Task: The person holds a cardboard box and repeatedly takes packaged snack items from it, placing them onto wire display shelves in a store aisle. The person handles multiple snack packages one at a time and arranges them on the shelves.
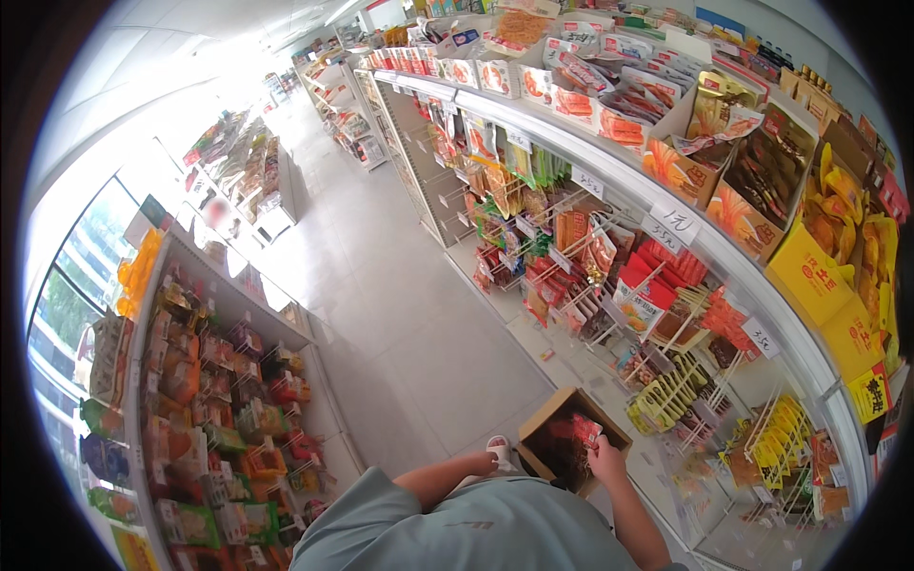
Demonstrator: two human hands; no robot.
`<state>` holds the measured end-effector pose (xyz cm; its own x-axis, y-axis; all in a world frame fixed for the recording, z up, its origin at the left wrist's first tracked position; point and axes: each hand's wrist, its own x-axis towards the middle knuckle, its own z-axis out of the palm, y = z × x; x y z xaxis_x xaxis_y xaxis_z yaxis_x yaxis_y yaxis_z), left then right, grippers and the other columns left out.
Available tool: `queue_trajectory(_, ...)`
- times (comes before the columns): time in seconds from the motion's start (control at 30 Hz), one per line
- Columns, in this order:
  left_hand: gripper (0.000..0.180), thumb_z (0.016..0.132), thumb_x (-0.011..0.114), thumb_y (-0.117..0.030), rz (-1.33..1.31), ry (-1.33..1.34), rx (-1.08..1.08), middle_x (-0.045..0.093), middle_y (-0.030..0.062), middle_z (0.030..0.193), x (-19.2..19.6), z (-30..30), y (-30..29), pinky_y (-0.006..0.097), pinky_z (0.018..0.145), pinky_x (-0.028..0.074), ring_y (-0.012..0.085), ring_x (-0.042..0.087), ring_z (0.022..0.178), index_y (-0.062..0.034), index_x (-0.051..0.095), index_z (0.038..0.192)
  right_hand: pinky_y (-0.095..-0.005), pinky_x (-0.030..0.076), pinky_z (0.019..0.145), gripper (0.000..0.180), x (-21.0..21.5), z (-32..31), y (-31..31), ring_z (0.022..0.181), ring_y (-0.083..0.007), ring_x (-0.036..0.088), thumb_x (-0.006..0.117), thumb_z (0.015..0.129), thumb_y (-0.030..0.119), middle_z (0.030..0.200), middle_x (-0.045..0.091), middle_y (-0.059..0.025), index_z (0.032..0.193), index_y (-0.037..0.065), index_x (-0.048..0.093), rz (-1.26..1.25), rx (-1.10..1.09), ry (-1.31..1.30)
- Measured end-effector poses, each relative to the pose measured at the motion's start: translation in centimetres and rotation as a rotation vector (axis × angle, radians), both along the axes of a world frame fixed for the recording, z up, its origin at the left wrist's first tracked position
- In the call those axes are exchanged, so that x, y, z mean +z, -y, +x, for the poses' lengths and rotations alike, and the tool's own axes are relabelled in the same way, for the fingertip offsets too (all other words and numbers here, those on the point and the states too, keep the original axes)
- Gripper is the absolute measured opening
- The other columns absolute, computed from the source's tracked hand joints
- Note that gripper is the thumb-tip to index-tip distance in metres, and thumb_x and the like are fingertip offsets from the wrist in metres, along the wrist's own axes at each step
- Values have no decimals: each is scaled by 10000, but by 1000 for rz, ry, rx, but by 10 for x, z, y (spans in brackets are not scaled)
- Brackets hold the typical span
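A brown open-topped cardboard box point(539, 419) is in front of my body, low between the shelves, with red and dark packets inside. My right hand point(606, 459) is over the box's right side, its fingers closed on a small red snack packet point(586, 430). My left forearm crosses in front of my body, and my left hand point(484, 463) is left of the box, near a foot in a white sandal point(499, 445). Its fingers are too small and unclear to read, and whether it touches the box cannot be made out.
A long rack point(447, 90) on the right has boxed snacks on top and bagged snacks on hooks below. Another rack point(157, 257) with hanging packets stands at the left. A grey-tiled aisle point(381, 276) runs between them toward a display stand point(276, 186) and bright windows.
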<state>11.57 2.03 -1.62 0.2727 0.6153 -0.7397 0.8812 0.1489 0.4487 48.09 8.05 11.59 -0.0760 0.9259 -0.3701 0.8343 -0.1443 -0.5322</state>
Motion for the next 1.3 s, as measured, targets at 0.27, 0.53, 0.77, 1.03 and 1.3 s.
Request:
queue_trajectory(0.27, 462, 899, 522, -319, -165, -11, 185, 619, 232, 1215, 0, -43, 26, 443, 965, 462, 383, 590, 1135, -10, 587, 1236, -528, 503, 781, 274, -88, -10, -32, 900, -429, 638, 599, 887, 275, 960, 673, -216, 1115, 126, 564, -97, 254, 39)
queue_trajectory(0.53, 427, 885, 536, -320, 7, -77, 227, 660, 237, 1122, -26, -55, 63, 459, 923, 490, 398, 621, 1069, -50, 616, 1206, -483, 514, 789, 278, -73, 49, -49, 965, -366, 637, 572, 920, 271, 1032, 666, -170, 1162, 135, 595, -12, -76, -5)
queue_trajectory(0.77, 473, 875, 526, -340, -109, -53, 248, 653, 208, 1172, 16, 33, 50, 430, 962, 479, 374, 612, 1106, -74, 593, 1260, -420, 515, 799, 522, -48, 206, -134, 958, -274, 635, 623, 938, 261, 1291, 565, -155, 1364, 28, 431, 172, -761, -193)
queue_trajectory(1.03, 471, 896, 499, -374, -132, -89, 294, 654, 196, 1180, 35, 46, 85, 425, 981, 464, 366, 602, 1129, -115, 590, 1279, -397, 493, 860, 821, 1, 286, -195, 1087, -257, 575, 688, 896, 374, 1480, 393, -142, 1516, 103, 224, 397, -1159, -489)
queue_trajectory(1.3, 477, 897, 484, -368, -171, -78, 324, 636, 206, 1213, 27, 23, 93, 421, 992, 455, 360, 582, 1162, -83, 589, 1265, -339, 453, 775, 381, -27, 285, -187, 875, -192, 594, 645, 934, 324, 972, 658, -66, 1151, 13, 609, 369, -1070, -601)
